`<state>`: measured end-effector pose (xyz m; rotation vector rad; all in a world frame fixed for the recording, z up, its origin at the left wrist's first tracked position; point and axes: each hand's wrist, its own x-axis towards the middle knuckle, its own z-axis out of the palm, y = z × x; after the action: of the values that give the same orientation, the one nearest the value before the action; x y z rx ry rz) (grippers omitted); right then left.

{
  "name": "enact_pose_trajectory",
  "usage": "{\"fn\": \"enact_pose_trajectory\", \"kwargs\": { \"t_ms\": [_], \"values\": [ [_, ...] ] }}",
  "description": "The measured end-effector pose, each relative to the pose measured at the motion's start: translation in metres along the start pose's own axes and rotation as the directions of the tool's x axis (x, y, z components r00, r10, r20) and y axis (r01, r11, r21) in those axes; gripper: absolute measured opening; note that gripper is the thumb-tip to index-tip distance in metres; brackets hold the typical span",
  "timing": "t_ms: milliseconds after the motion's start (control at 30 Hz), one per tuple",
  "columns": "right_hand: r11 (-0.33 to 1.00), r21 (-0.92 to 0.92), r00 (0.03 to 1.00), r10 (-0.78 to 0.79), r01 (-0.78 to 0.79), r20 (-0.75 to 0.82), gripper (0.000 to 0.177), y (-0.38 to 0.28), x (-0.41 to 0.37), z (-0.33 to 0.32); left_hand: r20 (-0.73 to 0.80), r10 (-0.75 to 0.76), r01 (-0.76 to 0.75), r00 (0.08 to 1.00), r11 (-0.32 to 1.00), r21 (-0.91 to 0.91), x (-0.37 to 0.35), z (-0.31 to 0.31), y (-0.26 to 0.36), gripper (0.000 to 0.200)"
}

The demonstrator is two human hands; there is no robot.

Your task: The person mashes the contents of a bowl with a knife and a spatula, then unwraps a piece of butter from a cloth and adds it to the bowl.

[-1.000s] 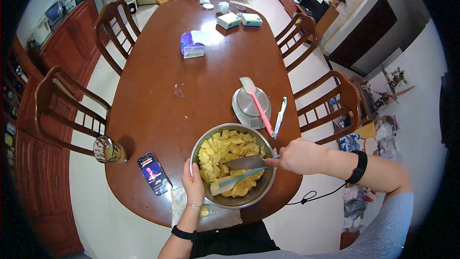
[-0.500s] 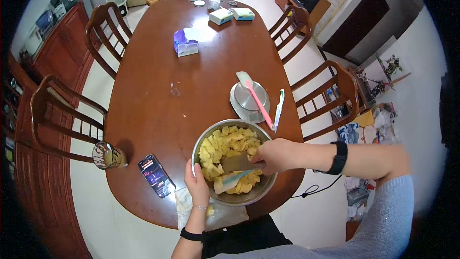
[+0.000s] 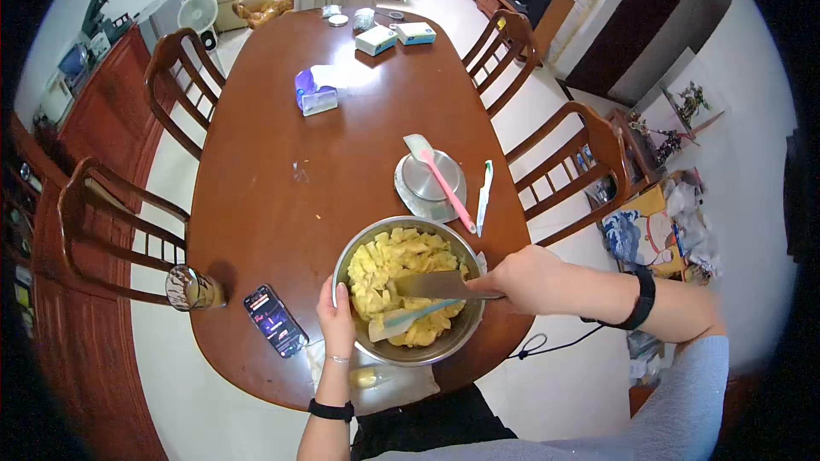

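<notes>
One oval wooden table (image 3: 342, 162): carrying everything listed below, with the person standing at its near end.
Steel mixing bowl (image 3: 401, 221): sitting at the table's near edge, between the two hands, and holding a heap of yellow chunks (image 3: 389, 260).
Right hand (image 3: 525, 280): wrapping tight round the knife's handle, no gap between the fingers, and hovering just outside the bowl's right rim.
Left hand (image 3: 337, 320): clamping the bowl's near-left rim, with the thumb lying along the rim and the fingers curling against the outer wall.
Knife (image 3: 431, 286): running with its long axis right to left, away from the right hand. The broad blade is lying over the chunks, tip pointing toward the left hand.
Teal spatula (image 3: 410, 318): resting aslant in the bowl just nearer than the blade, head toward the left hand. Whether the right hand is touching its handle cannot be told.
Phone (image 3: 275, 320): lying face up, left of the bowl and apart from it.
</notes>
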<state>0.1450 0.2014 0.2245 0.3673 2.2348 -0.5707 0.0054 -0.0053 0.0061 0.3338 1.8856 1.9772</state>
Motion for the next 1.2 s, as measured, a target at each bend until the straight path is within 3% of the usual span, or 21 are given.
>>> {"fn": "enact_pose_trajectory", "kwargs": {
  "t_ms": [33, 67, 200, 333, 400, 533, 633, 700, 733, 800, 967, 1033, 1067, 1167, 1200],
  "values": [
    [0.862, -0.505, 0.976, -0.151, 0.052, -0.157, 0.038, -0.007, -0.009, -0.002, 0.019, 0.016, -0.016, 1.000, 1.000, 0.002, 0.003, 0.000, 0.002, 0.032],
    [0.863, -0.503, 0.975, -0.149, 0.048, -0.164, 0.038, -0.014, -0.013, -0.003, 0.024, 0.021, -0.021, 0.999, 1.000, 0.003, 0.006, -0.001, 0.001, 0.032],
    [0.758, -0.649, 0.993, -0.117, 0.071, -0.028, 0.009, -0.051, -0.010, -0.010, 0.093, -0.003, 0.002, 0.996, 1.000, 0.006, 0.016, -0.002, -0.008, 0.032],
    [0.729, -0.661, 0.969, -0.247, 0.177, -0.013, 0.016, -0.061, 0.004, -0.016, 0.102, -0.032, 0.041, 0.994, 0.995, -0.087, 0.014, -0.002, -0.010, 0.032],
    [0.726, -0.659, 0.949, -0.309, 0.198, -0.055, 0.005, -0.061, 0.006, -0.014, 0.079, -0.053, 0.060, 0.995, 0.994, -0.093, 0.012, 0.000, -0.009, 0.032],
    [0.773, -0.621, 0.979, -0.199, 0.130, -0.043, 0.005, -0.071, 0.007, -0.007, 0.042, -0.035, 0.039, 0.999, 0.996, -0.084, 0.011, 0.004, 0.000, 0.029],
    [0.720, -0.659, 0.934, -0.349, 0.216, -0.074, 0.007, -0.072, 0.016, -0.005, 0.021, -0.066, 0.067, 0.998, 0.996, -0.052, 0.008, 0.006, 0.003, 0.029],
    [0.788, -0.604, 0.991, -0.133, 0.121, 0.025, 0.011, -0.074, 0.027, -0.010, 0.006, -0.015, 0.015, 1.000, 0.996, -0.086, 0.010, 0.003, -0.021, 0.030],
    [0.777, -0.612, 0.985, -0.167, 0.151, 0.031, 0.011, -0.072, 0.034, -0.010, -0.003, -0.018, 0.018, 1.000, 0.995, -0.096, 0.010, 0.003, -0.017, 0.030],
    [0.853, -0.521, 1.000, 0.009, 0.005, 0.024, 0.020, -0.062, 0.047, -0.007, 0.005, -0.032, 0.032, 0.999, 0.987, -0.158, 0.009, 0.006, -0.015, 0.029],
    [0.904, -0.427, 0.999, -0.042, 0.036, -0.004, 0.040, -0.039, 0.056, -0.015, 0.016, -0.026, 0.029, 1.000, 0.976, -0.215, 0.007, 0.005, -0.015, 0.028],
    [0.969, -0.248, 1.000, -0.017, 0.014, -0.011, 0.047, -0.032, 0.055, -0.018, -0.005, -0.014, 0.012, 1.000, 0.976, -0.217, 0.006, 0.006, -0.018, 0.029],
    [0.967, -0.256, 1.000, -0.026, 0.023, -0.009, 0.047, -0.031, 0.054, -0.018, -0.010, -0.008, 0.006, 1.000, 0.980, -0.196, 0.006, 0.006, -0.019, 0.029],
    [0.978, 0.089, 0.981, 0.186, -0.190, 0.045, 0.051, -0.030, 0.043, -0.004, -0.008, -0.013, 0.012, 1.000, 0.986, -0.166, 0.005, 0.005, -0.016, 0.029],
    [0.973, 0.155, 0.985, 0.165, -0.171, 0.047, 0.052, -0.020, 0.043, 0.006, -0.008, -0.018, 0.016, 1.000, 0.985, -0.173, 0.004, 0.005, -0.015, 0.029]
  ]
}}
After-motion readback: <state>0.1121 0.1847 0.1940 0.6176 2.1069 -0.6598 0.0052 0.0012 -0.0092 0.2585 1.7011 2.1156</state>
